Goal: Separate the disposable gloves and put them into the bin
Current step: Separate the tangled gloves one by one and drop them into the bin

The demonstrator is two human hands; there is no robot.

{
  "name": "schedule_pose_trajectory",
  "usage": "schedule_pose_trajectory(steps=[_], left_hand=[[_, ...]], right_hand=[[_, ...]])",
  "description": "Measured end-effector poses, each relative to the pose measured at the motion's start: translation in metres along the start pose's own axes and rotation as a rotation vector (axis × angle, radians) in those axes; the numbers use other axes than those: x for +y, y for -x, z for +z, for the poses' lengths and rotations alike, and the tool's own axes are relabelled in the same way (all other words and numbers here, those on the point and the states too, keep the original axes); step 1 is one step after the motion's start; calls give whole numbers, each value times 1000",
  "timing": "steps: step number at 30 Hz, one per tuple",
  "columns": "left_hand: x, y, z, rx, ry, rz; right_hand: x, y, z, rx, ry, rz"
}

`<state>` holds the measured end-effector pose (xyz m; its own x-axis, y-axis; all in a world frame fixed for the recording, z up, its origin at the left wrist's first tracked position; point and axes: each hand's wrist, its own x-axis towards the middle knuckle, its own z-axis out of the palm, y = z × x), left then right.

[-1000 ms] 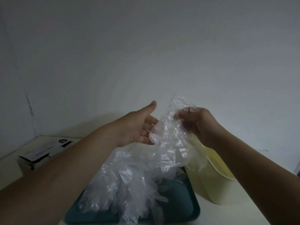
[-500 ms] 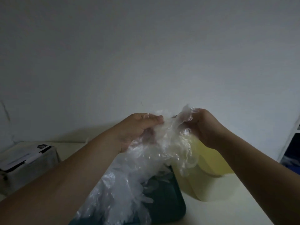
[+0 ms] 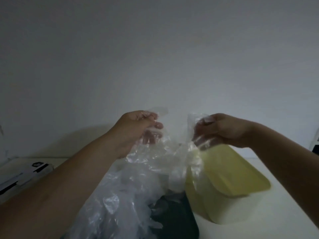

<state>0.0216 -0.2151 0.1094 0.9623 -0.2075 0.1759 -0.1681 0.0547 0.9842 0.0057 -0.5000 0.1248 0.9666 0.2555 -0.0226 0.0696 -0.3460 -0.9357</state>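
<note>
the person's left hand (image 3: 136, 126) is raised above the worktop (image 3: 284, 226), thumb and curled fingers pinching the top edge of a clear, crinkled clump of disposable gloves (image 3: 148, 183). the clump hangs down from that grip in a loose, bunched mass and its lower part drapes over the near left side of a dark tray (image 3: 177, 221) lying on the worktop. the right hand (image 3: 224, 128), level with the left and apart from it, is clenched on a separate fold of the same thin film (image 3: 193, 135), whose plastic wraps over its fingers and trails down in front of the yellow bin (image 3: 241, 187). between the two hands the film joins lower down in a pale, blurred bunch, so where one glove ends and the next begins cannot be told. the bin stands on the worktop just to the right of the tray, open side up, below the right hand. at the far left edge a white box with black markings (image 3: 31, 171) rests on the worktop, partly hidden behind the left forearm. a plain pale wall (image 3: 155, 49) fills the background, and the light is dim.
</note>
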Motion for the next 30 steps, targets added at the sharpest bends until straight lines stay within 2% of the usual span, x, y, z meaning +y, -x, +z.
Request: schedule_pose_trajectory(steps=[4, 8, 10, 14, 19, 21, 22, 24, 27, 28, 30], left_hand=[[4, -11, 3, -10, -12, 10], [0, -20, 12, -32, -38, 23], [5, -22, 15, -96, 18, 8], [15, -18, 24, -253, 144, -66], [4, -12, 41, -366, 80, -106], [3, -12, 49, -425, 58, -103], [3, -13, 53, -446, 47, -97], [-1, -17, 61, -437, -13, -74], [-13, -28, 73, -360, -303, 67], [-16, -31, 77, -360, -357, 90], [-17, -36, 84, -394, -300, 52]], right_hand=[[-5, 11, -41, 207, 65, 36], [-2, 15, -56, 414, 315, 43], [-3, 14, -57, 367, 379, 99], [13, 0, -39, 111, 547, 333], [65, -31, -12, 28, 555, 509], [85, -40, -9, 19, 817, 489], [92, -43, -8, 32, 960, 441], [92, -43, -12, 92, 1091, 291], [69, -31, -31, 208, 1033, 84], [60, -26, -37, 268, 935, 30], [47, -15, -47, 276, 512, 1]])
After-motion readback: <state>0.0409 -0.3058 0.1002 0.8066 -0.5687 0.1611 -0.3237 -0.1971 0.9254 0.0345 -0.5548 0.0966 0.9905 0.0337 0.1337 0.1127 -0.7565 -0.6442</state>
